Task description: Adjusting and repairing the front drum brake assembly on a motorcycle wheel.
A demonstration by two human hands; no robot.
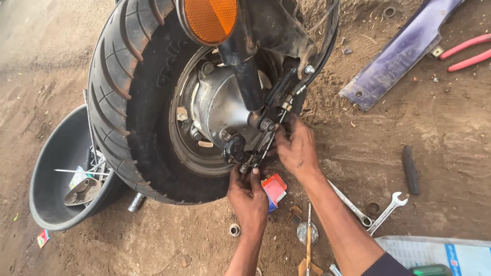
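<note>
A scooter front wheel with a black tyre (123,102) and a silver hub (220,110) fills the upper middle, under a fork leg with an orange reflector (209,18). My left hand (249,197) reaches up from below, its fingers pinching the lower end of the brake arm and cable fitting (254,153) beside the hub. My right hand (296,148) grips the same linkage from the right, fingers curled around the cable and its adjuster. The fingertips hide the small parts they hold.
A dark round basin (51,174) with metal parts sits at left. On the dirt lie two spanners (371,207), a screwdriver (308,240), a small red-blue box (275,190), a purple body panel (399,51), red-handled pliers (468,53) and papers (434,253).
</note>
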